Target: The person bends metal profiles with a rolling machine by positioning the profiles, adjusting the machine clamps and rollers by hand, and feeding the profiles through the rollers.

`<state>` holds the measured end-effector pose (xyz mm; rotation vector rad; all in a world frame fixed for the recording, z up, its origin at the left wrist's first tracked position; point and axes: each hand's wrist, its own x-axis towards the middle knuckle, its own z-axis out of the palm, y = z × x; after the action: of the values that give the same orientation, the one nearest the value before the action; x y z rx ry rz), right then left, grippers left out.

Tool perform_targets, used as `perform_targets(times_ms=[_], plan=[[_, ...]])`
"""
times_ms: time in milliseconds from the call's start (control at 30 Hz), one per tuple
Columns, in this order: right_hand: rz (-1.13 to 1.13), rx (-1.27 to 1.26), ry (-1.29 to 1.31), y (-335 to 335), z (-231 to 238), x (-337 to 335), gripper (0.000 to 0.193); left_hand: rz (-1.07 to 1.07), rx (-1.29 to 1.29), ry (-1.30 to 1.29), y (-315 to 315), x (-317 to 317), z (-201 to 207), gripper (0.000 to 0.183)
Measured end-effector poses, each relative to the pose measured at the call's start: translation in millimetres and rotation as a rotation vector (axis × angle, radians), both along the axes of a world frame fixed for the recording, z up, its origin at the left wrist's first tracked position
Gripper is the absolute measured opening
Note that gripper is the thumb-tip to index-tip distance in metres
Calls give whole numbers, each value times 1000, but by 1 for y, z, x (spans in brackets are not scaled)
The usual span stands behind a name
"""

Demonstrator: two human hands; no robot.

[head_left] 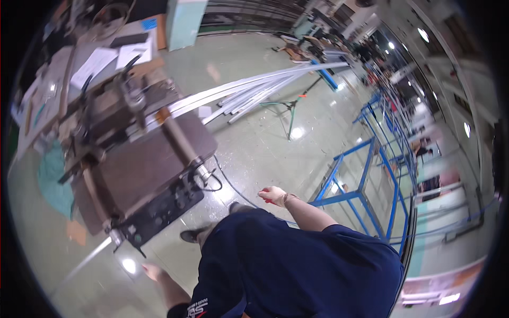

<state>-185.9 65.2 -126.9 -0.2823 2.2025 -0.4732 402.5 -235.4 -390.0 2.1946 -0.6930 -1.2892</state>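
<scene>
My left hand (152, 272) is low on the left, near the front corner of a brown-topped machine (143, 169) and apart from it. Blur and small size hide what its fingers do. Over the floor right of the machine, my right hand (272, 194) is closed, with a bit of red showing at the fingers; what it grips is too small to name. Two cylindrical clamp arms (180, 139) lie across the machine's top. Along its near side runs a black control panel (164, 214) with knobs.
Long pale metal bars (238, 85) stretch from the machine's far side to a blue support (324, 75), with a green stand (290, 114) near them. Blue metal frames (360, 193) stand at right. A cable (233, 185) crosses the floor. Papers (95, 66) lie on the table behind.
</scene>
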Motion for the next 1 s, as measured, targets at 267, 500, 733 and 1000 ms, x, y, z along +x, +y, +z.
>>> perform_targets(times_ms=[267, 500, 733, 1000], plan=[[-94, -61, -14, 125, -28, -46, 48, -328, 579, 424, 153, -101, 34, 37], [-492, -212, -166, 307, -126, -99, 30, -462, 273, 355, 182, -280, 87, 36], [-971, -131, -387, 452, -132, -169, 36, -1123, -32, 319, 199, -561, 203, 54], [-818, -190, -428, 359, -133, -295, 37, -1106, 102, 207, 207, -626, 205, 43]])
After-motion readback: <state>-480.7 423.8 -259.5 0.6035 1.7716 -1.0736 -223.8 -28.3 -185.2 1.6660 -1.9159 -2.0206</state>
